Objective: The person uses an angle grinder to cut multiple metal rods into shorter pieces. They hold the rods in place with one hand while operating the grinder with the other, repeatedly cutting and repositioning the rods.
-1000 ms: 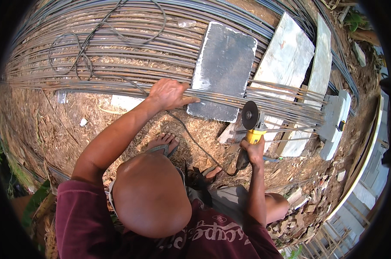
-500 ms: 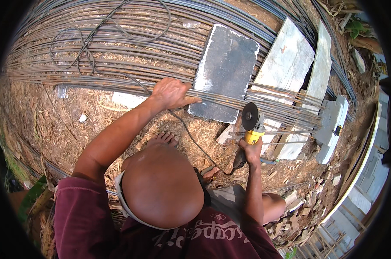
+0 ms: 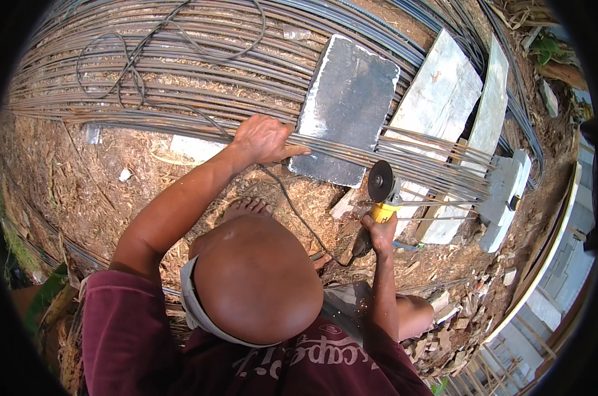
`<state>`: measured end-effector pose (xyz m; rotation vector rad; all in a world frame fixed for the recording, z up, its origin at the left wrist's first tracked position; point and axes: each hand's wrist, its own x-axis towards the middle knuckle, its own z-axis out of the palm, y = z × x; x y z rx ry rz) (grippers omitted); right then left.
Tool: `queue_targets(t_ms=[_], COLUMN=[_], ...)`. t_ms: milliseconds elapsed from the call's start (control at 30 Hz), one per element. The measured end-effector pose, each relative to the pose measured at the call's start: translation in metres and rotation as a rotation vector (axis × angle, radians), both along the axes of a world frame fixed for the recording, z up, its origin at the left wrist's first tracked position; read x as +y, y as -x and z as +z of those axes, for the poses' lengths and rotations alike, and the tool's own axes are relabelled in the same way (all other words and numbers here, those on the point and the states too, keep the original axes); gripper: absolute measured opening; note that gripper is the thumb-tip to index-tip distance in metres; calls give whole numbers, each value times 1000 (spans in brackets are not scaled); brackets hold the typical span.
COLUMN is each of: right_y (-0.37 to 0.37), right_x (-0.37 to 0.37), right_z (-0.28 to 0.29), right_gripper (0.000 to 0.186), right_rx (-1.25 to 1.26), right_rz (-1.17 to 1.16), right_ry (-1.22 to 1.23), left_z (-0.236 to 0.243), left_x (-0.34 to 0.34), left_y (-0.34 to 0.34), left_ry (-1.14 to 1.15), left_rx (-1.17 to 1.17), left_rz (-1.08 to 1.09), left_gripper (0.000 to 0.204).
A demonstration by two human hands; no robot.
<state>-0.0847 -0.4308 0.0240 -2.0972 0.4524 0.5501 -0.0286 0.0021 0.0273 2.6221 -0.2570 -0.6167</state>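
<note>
My left hand [image 3: 264, 138] is closed over a bundle of thin steel rods [image 3: 411, 162] that runs left to right across the ground. My right hand [image 3: 380, 232] grips the handle of a yellow angle grinder [image 3: 383, 211]. Its dark disc [image 3: 380, 181] stands against the near side of the same rods, to the right of my left hand. The grinder's black cable [image 3: 292, 204] trails back toward my bare foot [image 3: 246, 208]. My own head and maroon shirt fill the lower middle of the view.
A wide bed of long steel rods [image 3: 180, 59] lies beyond, with a loop of loose wire [image 3: 134, 59] on top. A grey slab [image 3: 348, 105] and pale boards [image 3: 444, 105] lie under the rods. Dirt, wood chips and rubble cover the ground.
Both hands keep their grip and place. The disc sits a touch lower against the rods, and my head has shifted slightly in the view.
</note>
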Motion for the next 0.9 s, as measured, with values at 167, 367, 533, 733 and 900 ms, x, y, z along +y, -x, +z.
queue_targets(t_ms=[167,367,533,733,900], right_y=[-3,-6,-3,2,-2], right_x=[2,9,1,-5,0], right_z=[3,9,1,-6,3], right_gripper=[49,45,44,46,47], right_rx=[6,15,7,38,-31], right_rz=[-7,-19,-6,-26,47], right_ry=[-12,-21,-40,38,28], left_z=[-1,-1,-2,-1,-3], left_x=[1,0,1,2,2], left_y=[1,1,1,3,3], left_ry=[10,16,19,48,49], left_rx=[6,25,3,-30,-24], left_rz=[0,12,3,17,24], left_gripper=[89,89,90,87,86])
